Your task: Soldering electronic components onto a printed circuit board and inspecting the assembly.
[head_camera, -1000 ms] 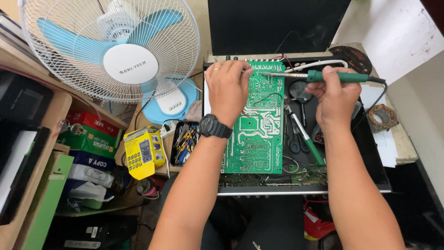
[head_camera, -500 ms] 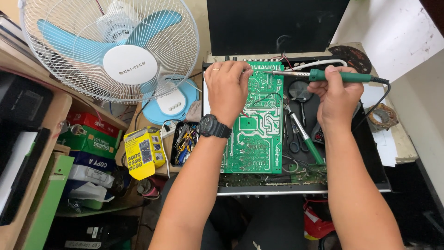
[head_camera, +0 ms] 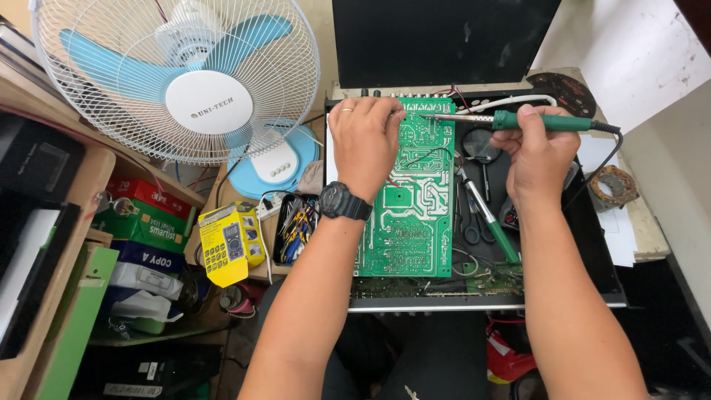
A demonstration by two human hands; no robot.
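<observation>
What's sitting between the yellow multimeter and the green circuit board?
In the head view, a small black tray of tools lies between the yellow multimeter and the green circuit board; the left hand rests on the board.

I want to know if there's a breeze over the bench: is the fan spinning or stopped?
Stopped, it seems: the fan's three blue blades show sharp and separate behind the white grille, without blur.

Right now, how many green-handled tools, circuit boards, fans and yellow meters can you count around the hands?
Green-handled soldering irons: 2, one held in the right hand at, one lying beside the board
Green printed circuit board: 1, under the left hand
White and blue desk fan: 1
Yellow handheld multimeter: 1
Total: 5
</observation>
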